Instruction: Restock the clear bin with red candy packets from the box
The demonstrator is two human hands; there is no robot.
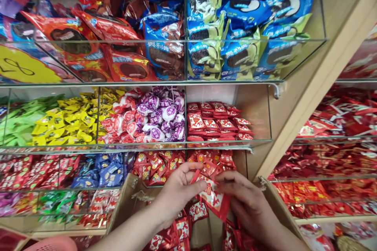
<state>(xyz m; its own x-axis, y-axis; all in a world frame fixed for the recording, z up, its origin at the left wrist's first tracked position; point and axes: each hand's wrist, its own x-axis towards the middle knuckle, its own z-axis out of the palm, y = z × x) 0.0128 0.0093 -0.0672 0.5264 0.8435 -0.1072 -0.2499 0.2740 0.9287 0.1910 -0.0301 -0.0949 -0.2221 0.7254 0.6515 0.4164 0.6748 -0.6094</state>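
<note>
My left hand and my right hand meet over an open cardboard box of small red-and-white snack packets. Both hands pinch the same red-and-white packet between fingers and thumbs. It hangs just above the box, in front of the lowest glass bin of red packets. More of the same packets lie in the box under my wrists.
Glass shelf bins hold wrapped sweets: green, yellow, purple and red in the middle row, cookie packs above. A slanted wooden post divides them from red-filled shelves on the right. A yellow price tag hangs at upper left.
</note>
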